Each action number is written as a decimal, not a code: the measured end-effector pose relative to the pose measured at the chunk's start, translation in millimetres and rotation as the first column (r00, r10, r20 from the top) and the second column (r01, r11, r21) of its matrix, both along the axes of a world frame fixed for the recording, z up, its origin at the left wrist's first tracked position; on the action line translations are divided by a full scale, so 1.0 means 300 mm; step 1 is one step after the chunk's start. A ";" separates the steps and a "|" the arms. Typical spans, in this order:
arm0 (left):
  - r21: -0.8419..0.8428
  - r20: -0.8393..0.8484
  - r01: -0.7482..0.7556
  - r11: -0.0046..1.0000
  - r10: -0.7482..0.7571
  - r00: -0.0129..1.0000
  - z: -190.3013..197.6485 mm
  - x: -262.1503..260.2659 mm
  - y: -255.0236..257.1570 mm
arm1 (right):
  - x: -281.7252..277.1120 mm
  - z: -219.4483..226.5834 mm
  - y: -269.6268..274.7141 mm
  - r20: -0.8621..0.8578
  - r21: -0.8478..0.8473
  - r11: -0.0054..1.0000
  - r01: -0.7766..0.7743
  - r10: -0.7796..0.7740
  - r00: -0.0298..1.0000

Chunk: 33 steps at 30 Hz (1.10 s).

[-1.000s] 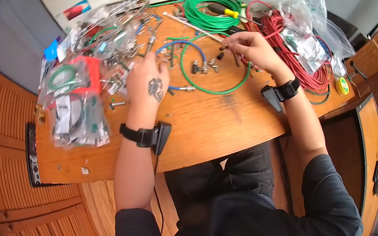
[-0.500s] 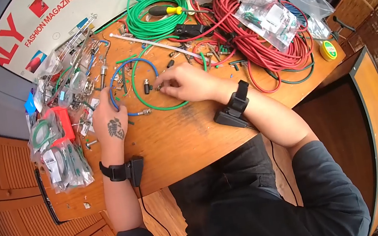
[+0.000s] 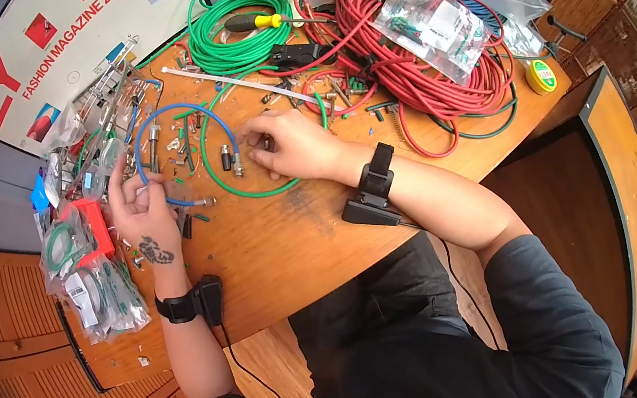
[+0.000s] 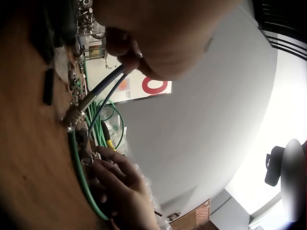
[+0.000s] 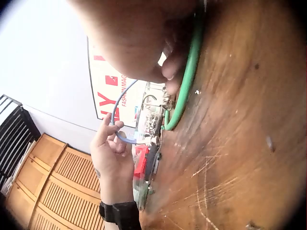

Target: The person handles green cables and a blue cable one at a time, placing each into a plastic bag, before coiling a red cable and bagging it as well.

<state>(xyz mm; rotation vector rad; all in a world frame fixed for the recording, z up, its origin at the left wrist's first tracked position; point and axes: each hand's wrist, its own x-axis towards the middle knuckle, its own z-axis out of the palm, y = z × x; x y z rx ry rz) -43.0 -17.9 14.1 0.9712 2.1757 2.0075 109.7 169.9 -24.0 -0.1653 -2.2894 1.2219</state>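
The left hand (image 3: 145, 218) pinches the blue cable (image 3: 172, 107) on the left of its loop, index finger extended; the right wrist view also shows this hand (image 5: 113, 160) holding the cable (image 5: 113, 111). One metal end (image 3: 208, 201) of the cable points right, the other (image 3: 237, 166) lies beside a black connector (image 3: 226, 158). Just right of these, the right hand (image 3: 295, 146) is low over the table with bent fingers round a small part, mostly hidden. A green cable loop (image 3: 258, 195) runs under it. In the left wrist view the right fingertips are close to a metal ring (image 4: 87, 159).
Coiled green cable (image 3: 199, 47), a screwdriver (image 3: 253, 23) and a red cable heap (image 3: 434, 89) lie at the back. Bagged parts (image 3: 105, 295), a red piece (image 3: 95, 226) and loose metal pieces crowd the left. A yellow tin (image 3: 540, 76) is at the right edge.
The head view has turned. My right hand has moved left to the connectors beside the blue cable's end, its fingers closing over a small part. The left hand has shifted on the blue cable, index finger extended.
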 end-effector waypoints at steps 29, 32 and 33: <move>0.311 0.026 0.317 0.896 -0.342 0.939 -0.094 0.030 0.024 | 0.020 0.038 -0.002 0.148 0.015 0.999 -0.030 0.027 0.989; 0.189 -0.001 0.347 0.918 -0.354 0.935 -0.090 0.041 0.035 | 0.042 0.100 -0.003 0.134 -0.007 1.000 0.021 -0.020 0.991; 0.198 -0.007 0.337 0.921 -0.342 0.940 -0.085 0.039 0.037 | 0.049 0.135 0.009 0.104 -0.010 0.998 0.064 -0.063 0.993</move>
